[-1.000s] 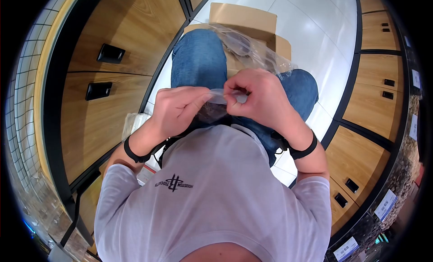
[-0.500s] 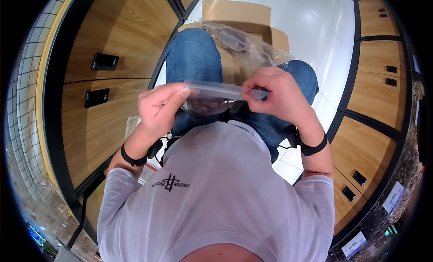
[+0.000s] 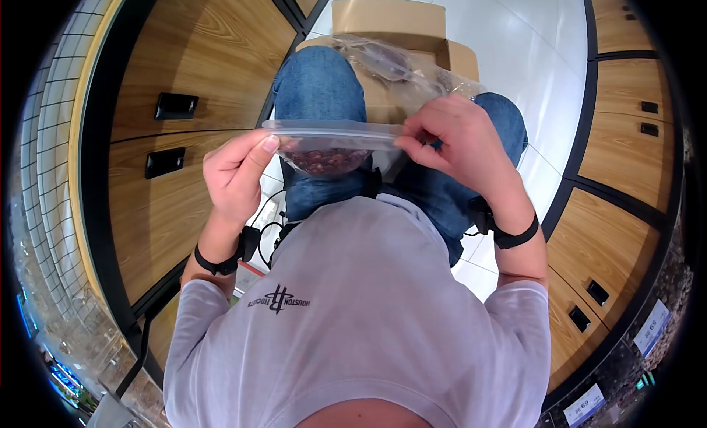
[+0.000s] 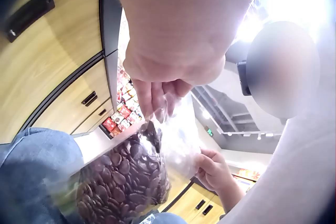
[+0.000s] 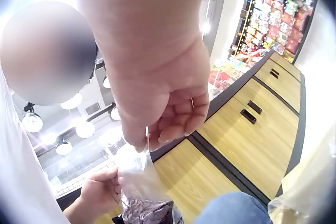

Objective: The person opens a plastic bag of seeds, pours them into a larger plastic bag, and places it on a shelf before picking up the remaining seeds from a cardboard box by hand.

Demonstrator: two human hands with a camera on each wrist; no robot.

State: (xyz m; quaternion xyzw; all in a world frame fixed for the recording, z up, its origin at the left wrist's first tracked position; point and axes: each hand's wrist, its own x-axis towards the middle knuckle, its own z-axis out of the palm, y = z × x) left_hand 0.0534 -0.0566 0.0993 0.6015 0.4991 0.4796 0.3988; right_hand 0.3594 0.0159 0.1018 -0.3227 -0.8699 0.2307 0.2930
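Note:
A clear zip bag hangs between my two hands over my lap, its zip strip pulled straight and level. Dark reddish-brown flat, rounded pieces fill its lower part, seen close up through the plastic bag in the left wrist view. My left hand pinches the strip's left end, thumb on the near side. At the strip's other end, my right hand pinches the plastic between thumb and forefinger. From the right wrist, the right hand shows its other fingers curled loosely beside the pinch.
An open cardboard box stands on the white tiled floor beyond my knees, with clear plastic bags lying over it. Wooden drawer fronts with black handles line both sides closely. Price tags edge the right-hand shelf.
My hands have moved apart, the left one farther out to the left. The zip strip, bunched between the fingers before, is now stretched out, and the bag's dark contents have come into view.

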